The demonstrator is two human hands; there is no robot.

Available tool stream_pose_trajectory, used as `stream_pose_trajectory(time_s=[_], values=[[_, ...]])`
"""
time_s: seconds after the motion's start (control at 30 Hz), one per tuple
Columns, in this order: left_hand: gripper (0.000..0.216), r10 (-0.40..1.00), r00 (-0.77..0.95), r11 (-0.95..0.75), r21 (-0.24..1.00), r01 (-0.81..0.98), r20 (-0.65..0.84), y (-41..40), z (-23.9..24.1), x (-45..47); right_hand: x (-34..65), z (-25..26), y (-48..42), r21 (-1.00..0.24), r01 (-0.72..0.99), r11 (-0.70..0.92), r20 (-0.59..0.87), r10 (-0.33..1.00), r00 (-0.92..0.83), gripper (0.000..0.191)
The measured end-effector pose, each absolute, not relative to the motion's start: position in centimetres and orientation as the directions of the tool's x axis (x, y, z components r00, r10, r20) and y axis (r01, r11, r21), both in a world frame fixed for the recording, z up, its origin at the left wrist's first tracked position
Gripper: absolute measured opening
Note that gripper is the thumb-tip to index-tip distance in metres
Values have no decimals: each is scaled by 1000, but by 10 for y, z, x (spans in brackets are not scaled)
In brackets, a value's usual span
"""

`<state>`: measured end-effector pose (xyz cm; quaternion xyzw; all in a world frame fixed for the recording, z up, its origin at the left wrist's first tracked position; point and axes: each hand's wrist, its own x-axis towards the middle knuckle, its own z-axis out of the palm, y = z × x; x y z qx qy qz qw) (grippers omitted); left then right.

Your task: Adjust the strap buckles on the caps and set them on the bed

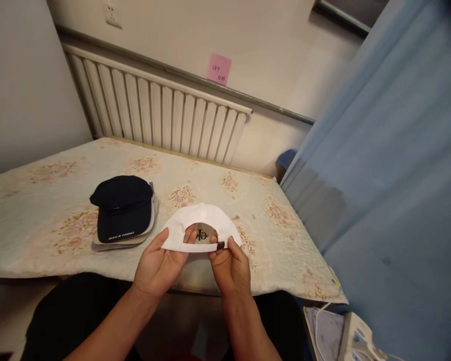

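Fingers of my left hand [158, 265] are clamped with the thumb on one side of a white cap [199, 213]; those of my right hand [231, 268] pinch the other side, beside the dark end [220, 245] of its strap [196, 247]; the white cap is held over the near part of the flowered cover [281, 260], back opening towards me; left of it, well apart, a dark cap [124, 215] lies stacked on paler headwear [137, 241].
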<state>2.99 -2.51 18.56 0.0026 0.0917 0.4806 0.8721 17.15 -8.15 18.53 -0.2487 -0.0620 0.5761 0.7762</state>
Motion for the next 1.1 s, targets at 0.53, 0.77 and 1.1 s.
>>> stream_pose_trajectory(time_s=[0.53,0.77,1.1], values=[[53,780,605,624,124,-772,-160,-33,165,37,177,171,-83,-414,-883,222,-249,905,344,20],[54,812,568,582,123,-804,-133,-29,167,34,178,166,-85,-393,-897,204,-257,912,320,17],[56,809,587,586,50,-809,27,-17,161,30,187,167,-86,-361,-901,241,-304,883,359,16]])
